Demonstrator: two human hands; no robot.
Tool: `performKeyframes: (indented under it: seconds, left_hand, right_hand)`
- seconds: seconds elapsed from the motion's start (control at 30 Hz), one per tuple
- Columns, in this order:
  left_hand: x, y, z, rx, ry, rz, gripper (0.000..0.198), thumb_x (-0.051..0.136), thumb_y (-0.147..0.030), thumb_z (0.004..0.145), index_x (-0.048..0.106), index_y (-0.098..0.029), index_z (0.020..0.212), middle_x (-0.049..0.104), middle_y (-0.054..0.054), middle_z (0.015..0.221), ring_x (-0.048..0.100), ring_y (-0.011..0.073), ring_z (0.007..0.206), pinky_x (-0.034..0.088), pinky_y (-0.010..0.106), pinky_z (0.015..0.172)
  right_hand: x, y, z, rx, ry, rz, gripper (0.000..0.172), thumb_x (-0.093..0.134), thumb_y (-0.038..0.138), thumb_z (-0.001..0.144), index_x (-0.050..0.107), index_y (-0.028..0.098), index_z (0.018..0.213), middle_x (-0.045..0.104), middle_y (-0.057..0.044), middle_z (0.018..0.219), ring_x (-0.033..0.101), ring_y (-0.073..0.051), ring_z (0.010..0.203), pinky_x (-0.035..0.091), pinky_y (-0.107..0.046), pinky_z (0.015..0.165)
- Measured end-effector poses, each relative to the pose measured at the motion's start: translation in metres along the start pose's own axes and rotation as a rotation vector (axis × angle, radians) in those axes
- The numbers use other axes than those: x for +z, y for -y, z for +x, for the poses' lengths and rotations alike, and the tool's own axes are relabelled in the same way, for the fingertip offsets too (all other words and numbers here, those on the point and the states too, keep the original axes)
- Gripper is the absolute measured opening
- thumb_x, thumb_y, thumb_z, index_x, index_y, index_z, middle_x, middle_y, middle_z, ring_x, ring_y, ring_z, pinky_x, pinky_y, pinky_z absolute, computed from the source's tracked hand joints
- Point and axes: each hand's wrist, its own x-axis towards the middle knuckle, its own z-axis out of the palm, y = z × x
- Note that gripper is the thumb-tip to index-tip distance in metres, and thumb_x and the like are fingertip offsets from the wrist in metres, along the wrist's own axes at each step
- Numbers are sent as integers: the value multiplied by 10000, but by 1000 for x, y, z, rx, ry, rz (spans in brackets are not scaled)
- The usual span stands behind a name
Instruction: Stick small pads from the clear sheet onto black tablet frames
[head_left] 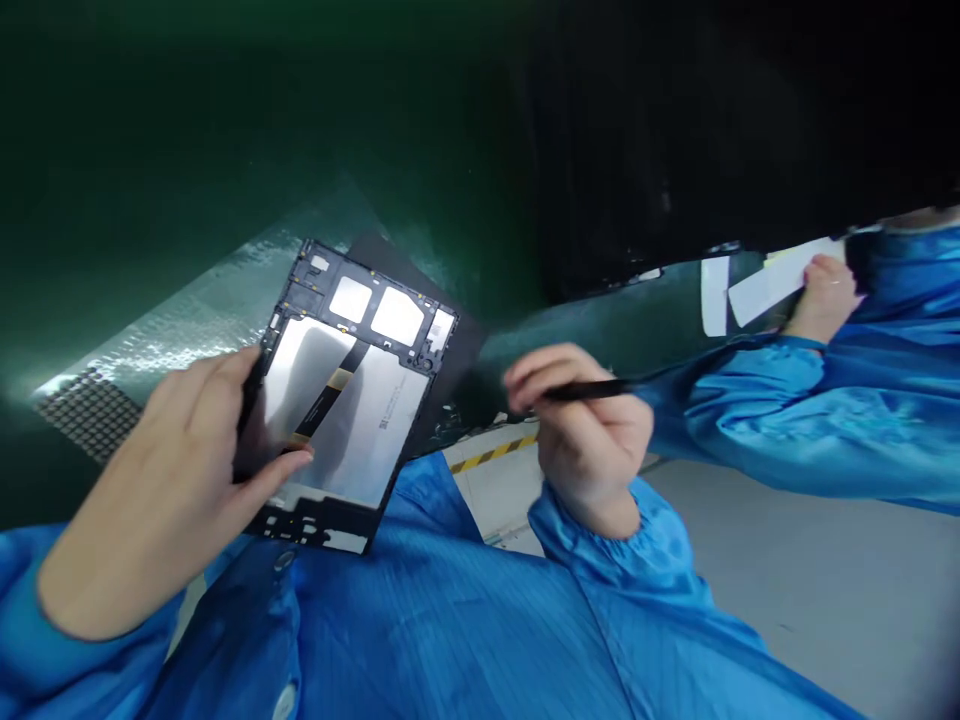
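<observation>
My left hand point(184, 465) grips the left edge of an opened tablet-like device point(375, 400), its thumb over the silvery inner face. The device has a black frame, white patches near its top and a dark ribbon cable point(324, 400) running diagonally across the metal. It is tilted above the table's near edge. To the right, apart from the device, my right hand point(585, 435) is closed around a dark, slender tool point(589, 390). The tool's tip is blurred or hidden by the fingers.
Under the device lie a clear plastic sheet point(225, 270) and a dark sheet point(469, 350) on the green table point(225, 120). A grid of small round dots point(86, 410) is at the left. At the right, another person's hand point(825, 300) touches white strips point(772, 290). A black surface fills the upper right.
</observation>
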Motion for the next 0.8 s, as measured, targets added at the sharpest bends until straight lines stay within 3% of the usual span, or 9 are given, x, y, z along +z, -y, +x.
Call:
performKeyframes:
  seconds: [0.07, 0.13, 0.2, 0.27, 0.33, 0.4, 0.53, 0.6, 0.8]
  left_hand:
    - [9, -17, -2, 30, 0, 74, 876, 620, -695, 959, 427, -276, 1704, 605, 195, 1566, 564, 527, 1449, 496, 837, 1211]
    - [21, -35, -6, 80, -39, 74, 771, 618, -608, 1002, 463, -246, 1665, 614, 186, 1581, 589, 476, 1449, 542, 762, 1233]
    - [29, -49, -7, 137, -70, 60, 708, 631, -581, 1019, 500, -230, 1620, 658, 165, 1546, 653, 419, 1378, 626, 683, 1160]
    - [28, -57, -1, 184, -133, 29, 722, 629, -603, 1031, 476, -222, 1625, 664, 148, 1560, 671, 368, 1383, 666, 598, 1132]
    - [14, -55, 13, 206, -250, -13, 764, 601, -627, 1049, 404, -216, 1662, 603, 157, 1638, 636, 326, 1464, 660, 533, 1169]
    - [-11, -41, 32, 199, -403, -58, 760, 586, -620, 1062, 379, -206, 1664, 534, 180, 1684, 605, 300, 1497, 643, 503, 1186]
    - [-55, 10, 60, 141, -619, -129, 571, 670, -550, 1046, 598, -179, 1474, 647, 145, 1479, 675, 249, 1304, 657, 464, 1099]
    - [-62, 38, 65, 113, -641, -163, 489, 702, -534, 1036, 676, -166, 1356, 705, 113, 1345, 699, 218, 1208, 663, 443, 1072]
    - [-48, 82, 62, -10, -656, -333, 461, 704, -530, 1038, 695, -165, 1320, 725, 104, 1298, 710, 200, 1164, 667, 428, 1062]
  right_hand:
    - [3, 14, -38, 191, 273, -61, 179, 677, 100, 921, 763, 252, 880, 788, 6, 763, 737, -182, 660, 556, -307, 616]
    - [17, 25, -79, 448, 452, -54, 240, 805, 259, 921, 754, 262, 1155, 864, -19, 890, 808, -227, 720, 615, -328, 634]
    - [37, 31, -103, 579, 202, 79, 486, 841, 437, 917, 665, 291, 1345, 883, -75, 1187, 861, -282, 983, 704, -402, 798]
    - [53, 30, -95, 588, -134, 200, 490, 853, 531, 890, 664, 326, 1293, 871, -62, 1228, 847, -304, 1068, 719, -463, 889]
    - [63, 28, -47, 539, -272, 245, 446, 899, 548, 820, 700, 325, 1151, 869, -29, 1095, 831, -311, 1006, 713, -483, 895]
    - [72, 28, 34, 467, -235, 258, 455, 929, 500, 769, 724, 284, 1114, 854, -29, 1088, 815, -303, 1007, 704, -467, 928]
    - [100, 42, 218, 414, -90, 185, 289, 784, 370, 1006, 740, 171, 1211, 814, -81, 1216, 798, -232, 1056, 688, -420, 980]
    - [115, 52, 286, 405, -22, 79, 360, 743, 420, 1073, 720, 163, 1325, 770, -102, 1315, 777, -233, 1129, 686, -449, 990]
    - [181, 77, 373, 151, 73, -284, 446, 748, 434, 1074, 689, 175, 1433, 698, -134, 1478, 735, -273, 1278, 655, -500, 1090]
